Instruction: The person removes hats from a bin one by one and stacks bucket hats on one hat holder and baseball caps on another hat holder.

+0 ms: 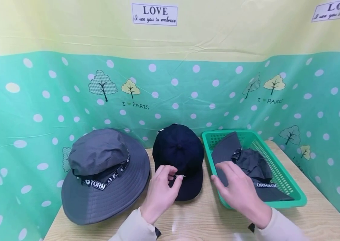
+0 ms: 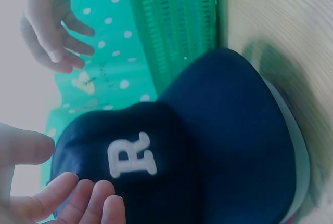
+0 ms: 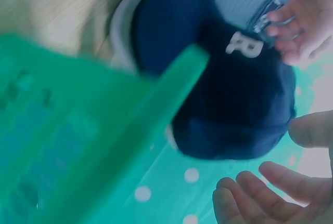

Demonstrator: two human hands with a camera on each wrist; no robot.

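A dark navy baseball cap with a white letter R on its front stands on the table, brim toward me. My left hand hovers over the cap's front, its fingers loosely bent and the thumb apart from them. Nothing is between them. My right hand is over the near left side of the green basket, thumb and fingers spread with nothing held. Inside that basket lies a crumpled dark grey hat with a lettered band.
To the left of the cap sits a wide-brimmed grey hat with a lettered band, its brim close to the cap. A polka-dot curtain hangs right behind the wooden table and along both sides.
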